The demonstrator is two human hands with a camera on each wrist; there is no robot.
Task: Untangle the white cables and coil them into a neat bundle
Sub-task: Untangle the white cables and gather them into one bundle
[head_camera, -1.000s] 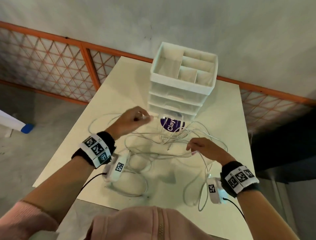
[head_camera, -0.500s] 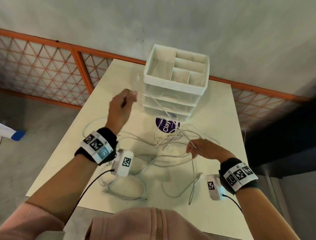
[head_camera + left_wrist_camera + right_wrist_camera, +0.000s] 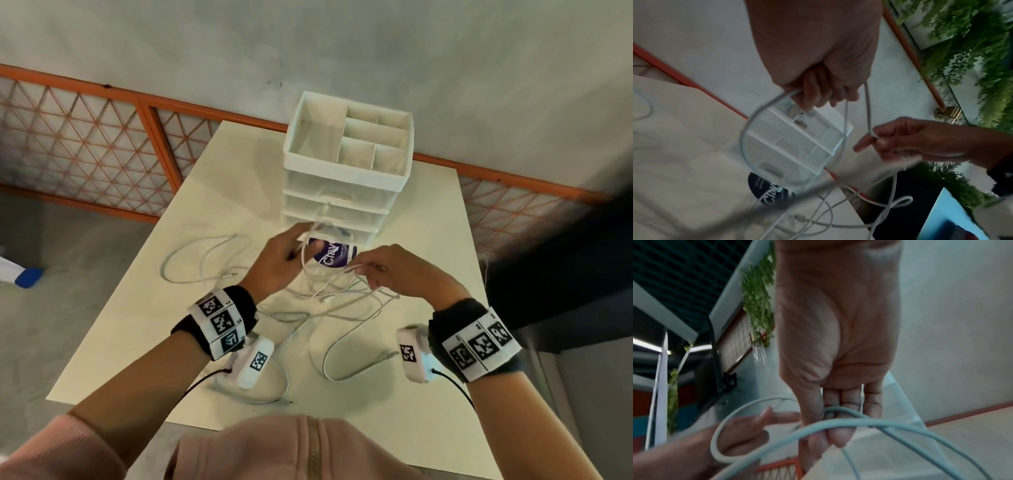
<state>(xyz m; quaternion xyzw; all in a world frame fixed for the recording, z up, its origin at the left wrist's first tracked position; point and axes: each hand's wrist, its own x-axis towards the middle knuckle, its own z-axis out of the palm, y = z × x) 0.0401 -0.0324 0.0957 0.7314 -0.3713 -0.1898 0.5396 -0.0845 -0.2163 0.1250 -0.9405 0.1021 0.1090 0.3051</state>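
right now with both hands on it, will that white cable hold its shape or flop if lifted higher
Probably flop: the white cable sags in a soft loop between the left hand and the right hand. It looks light, since pinched fingers carry it. Its strands cross others on the table, so lifting would likely drag those along.

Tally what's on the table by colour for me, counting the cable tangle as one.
White: 2, the cable tangle that both hands hold, and the drawer unit.
Purple: 1, the round sticker at the foot of the drawer unit.
Total: 3. How many separate cables are in the tangle cannot be told.
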